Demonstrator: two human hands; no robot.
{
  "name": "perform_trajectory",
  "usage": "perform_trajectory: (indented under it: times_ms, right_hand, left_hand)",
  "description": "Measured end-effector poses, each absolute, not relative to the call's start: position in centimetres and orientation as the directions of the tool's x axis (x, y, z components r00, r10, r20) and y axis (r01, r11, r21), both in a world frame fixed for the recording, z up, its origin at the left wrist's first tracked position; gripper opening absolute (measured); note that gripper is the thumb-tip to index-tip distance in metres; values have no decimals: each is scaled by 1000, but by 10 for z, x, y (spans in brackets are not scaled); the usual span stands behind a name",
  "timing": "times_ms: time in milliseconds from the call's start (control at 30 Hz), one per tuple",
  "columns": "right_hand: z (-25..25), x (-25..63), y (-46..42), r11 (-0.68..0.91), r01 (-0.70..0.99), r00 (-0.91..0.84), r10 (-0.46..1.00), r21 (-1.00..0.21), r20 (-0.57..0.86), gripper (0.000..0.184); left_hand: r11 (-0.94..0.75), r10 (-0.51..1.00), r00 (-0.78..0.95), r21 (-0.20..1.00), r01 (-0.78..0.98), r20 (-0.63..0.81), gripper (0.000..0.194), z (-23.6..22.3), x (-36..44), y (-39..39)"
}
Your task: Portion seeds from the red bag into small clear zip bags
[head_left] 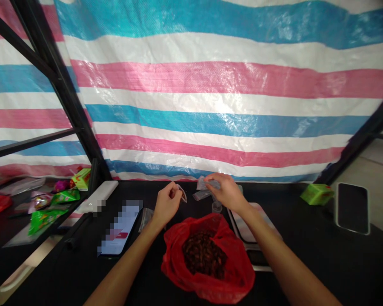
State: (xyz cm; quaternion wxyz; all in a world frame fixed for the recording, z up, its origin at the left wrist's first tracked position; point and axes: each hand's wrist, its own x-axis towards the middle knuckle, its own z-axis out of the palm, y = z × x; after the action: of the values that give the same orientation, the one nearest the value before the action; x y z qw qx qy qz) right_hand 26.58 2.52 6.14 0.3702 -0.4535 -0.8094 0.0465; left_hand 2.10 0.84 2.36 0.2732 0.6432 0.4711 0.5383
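My left hand is closed in a pinch on a small plastic packet, which sticks out past the fingertips with something brownish in it. My right hand arches over small clear plastic bags, its curved fingers apart and their tips at the plastic. Whether they touch it is hard to see. Below that hand stands a small clear cup. Between my forearms sits an open red plastic bag filled with small dark brown pieces.
A flat scale lies under my right forearm. To the left are a phone, a clear bag, a white case and green snack packets. A green box and a dark-screened device stand right. Striped sheeting hangs behind.
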Motion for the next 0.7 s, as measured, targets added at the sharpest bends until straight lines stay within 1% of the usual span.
perform_trajectory:
  times_ms: [33, 133, 200, 267, 333, 367, 467, 533, 600, 700]
  right_hand:
    - [65, 256, 29, 598, 714, -374, 765, -364, 524, 15]
    - [71, 236, 34, 629, 708, -463, 757, -321, 462, 20]
    - [76, 228, 27, 658, 656, -488, 744, -371, 457, 22]
    - [81, 223, 14, 676, 560, -493, 737, -480, 462, 23]
    - [84, 219, 1, 652, 487, -494, 754, -581, 433, 19]
    - [85, 217, -4, 625, 485, -490, 774, -611, 402, 18]
    - [81, 217, -9, 553, 528, -501, 816, -645, 289, 18]
    - [77, 220, -8, 551, 529, -530, 808, -645, 255, 21]
    - [73, 225, -6, 563, 516, -534, 801, -646, 272, 20]
    - [69, 235, -5, 561, 517, -465, 818, -647, 338, 17]
  left_hand:
    - [-407, 901, -18, 858, 312, 434, 24, 23, 21, 8]
    - [-390, 915, 21, 869, 305, 403, 25, 23, 21, 8]
    - [-382, 922, 57, 875, 298, 383, 27, 24, 20, 8]
    - [-388, 922, 101, 879, 276, 375, 29, 24, 21, 8]
    - [-399, 916, 152, 886, 237, 372, 30, 24, 22, 7]
    - [-405, 911, 175, 888, 217, 373, 31, 23, 22, 7]
    - [-410, 904, 222, 890, 198, 366, 33, 23, 22, 5]
    - [-406, 902, 252, 888, 215, 352, 34, 24, 22, 4]
    - [-404, 897, 288, 887, 226, 335, 35, 27, 21, 2]
    - [-394, 898, 304, 891, 227, 319, 35, 31, 21, 0]
